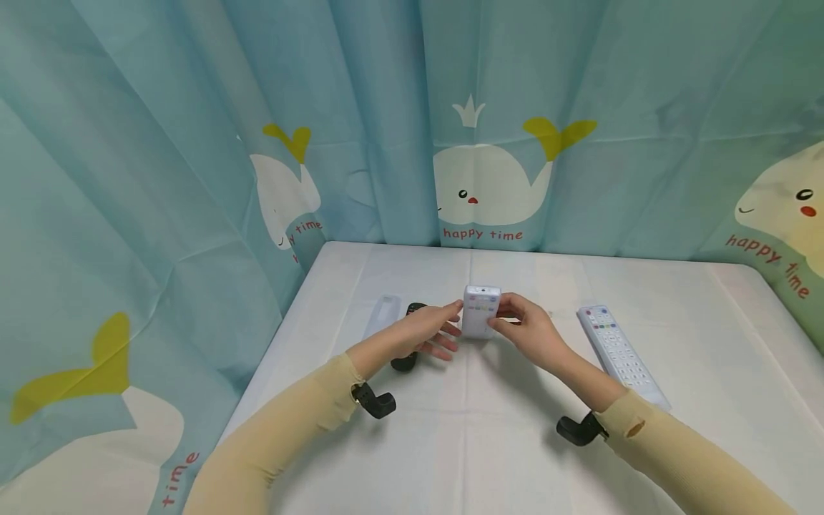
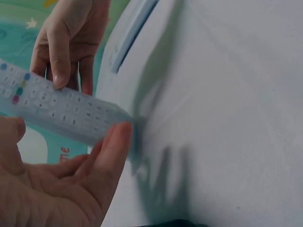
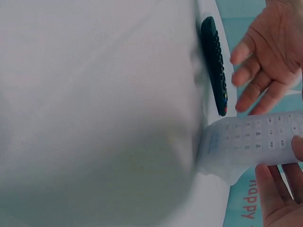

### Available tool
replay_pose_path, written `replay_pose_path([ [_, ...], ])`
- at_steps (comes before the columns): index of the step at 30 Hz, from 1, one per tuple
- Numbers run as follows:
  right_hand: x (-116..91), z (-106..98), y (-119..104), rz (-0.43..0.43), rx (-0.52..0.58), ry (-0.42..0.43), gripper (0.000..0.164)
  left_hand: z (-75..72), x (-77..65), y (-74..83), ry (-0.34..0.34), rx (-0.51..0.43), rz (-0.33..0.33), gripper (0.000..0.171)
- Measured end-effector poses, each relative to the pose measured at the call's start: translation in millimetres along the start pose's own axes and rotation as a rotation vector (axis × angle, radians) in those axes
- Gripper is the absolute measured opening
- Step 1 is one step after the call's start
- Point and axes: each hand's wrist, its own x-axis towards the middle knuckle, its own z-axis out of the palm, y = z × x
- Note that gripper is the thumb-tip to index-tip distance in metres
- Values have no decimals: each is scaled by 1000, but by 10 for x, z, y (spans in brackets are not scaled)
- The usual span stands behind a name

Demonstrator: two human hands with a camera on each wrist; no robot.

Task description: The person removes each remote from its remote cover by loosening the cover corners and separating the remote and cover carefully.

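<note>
1. Remote, white [image 1: 481, 315], is the landmark for this one: it's held up on end over the table [image 1: 450, 458], buttons facing the person. Whether its lower end touches the tabletop can't really be told.
2. Right-hand fingers first: the white remote is pinched by the right hand [image 1: 533, 335], thumb on the button face, other fingers curled in at its right edge. Pretty snug grip.
3. Left hand [image 1: 425, 330]: fingers spread and mostly straight, nothing gripped. It's held just beside the white remote's left edge; actual contact can't be made out, tbh.
4. Head count: three remotes can be picked out. One is the held one. One black remote [image 3: 215, 66] is laid to its left, partly hidden by the left hand in the head view. One pale remote [image 1: 623, 355] is laid flat, buttons up, well to its right.
5. One pale, see-through-looking strip [image 1: 383, 315] is also laid left of the white remote, past the black one. What it is can't be told for sure.
6. Two black wrist devices [image 1: 373, 400] are worn, one per arm, both nearer the person than the white remote.
7. One blue curtain [image 1: 386, 107] is hung beyond it.
</note>
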Motion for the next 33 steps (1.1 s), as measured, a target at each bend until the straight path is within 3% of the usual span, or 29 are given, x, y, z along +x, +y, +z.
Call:
replay_pose_path([
  [4,-18,6,-14,-6,2,-6,31,-13,-20,2,-61,-104,-61,78],
  [11,-69,0,-28,-29,25,-64,25,0,-54,20,-116,-247,-94,75],
  [20,-168,15,-14,-29,59,-124,22,2,-88,12,-176,-378,-142,45],
  [27,-231,44,-20,42,163,-105,24,40,-104,1,-208,-405,-132,42],
  [33,-230,57,-66,134,164,-50,26,69,-98,17,-152,-332,-65,67],
])
